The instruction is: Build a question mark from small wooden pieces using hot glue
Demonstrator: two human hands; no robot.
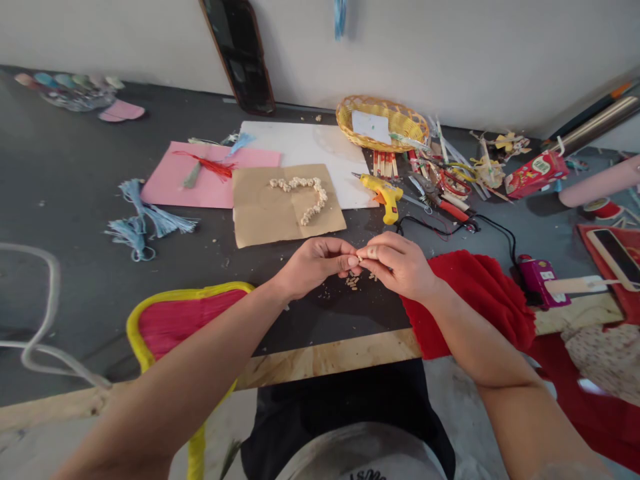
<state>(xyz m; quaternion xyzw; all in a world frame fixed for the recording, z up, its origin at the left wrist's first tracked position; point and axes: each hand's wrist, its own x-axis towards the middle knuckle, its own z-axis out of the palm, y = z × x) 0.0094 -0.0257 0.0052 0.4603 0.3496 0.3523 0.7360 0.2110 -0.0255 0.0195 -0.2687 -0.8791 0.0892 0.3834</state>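
Note:
My left hand and my right hand meet over the table's front, fingertips pinched together. Between them is a tiny pale piece, too small to name; both hands appear to grip it. Just below the fingers lie several small tan bits on the dark tabletop. Beyond the hands, a curved row of cream-coloured bead-like pieces rests on a creased brown paper sheet. A yellow glue gun lies to the right of that paper, its nozzle pointing left.
Behind stand a wicker basket and a leaning phone. Blue tassels and pink paper lie left. A red cloth sits under my right forearm; a black cord, pliers, sticks and a red carton crowd the right.

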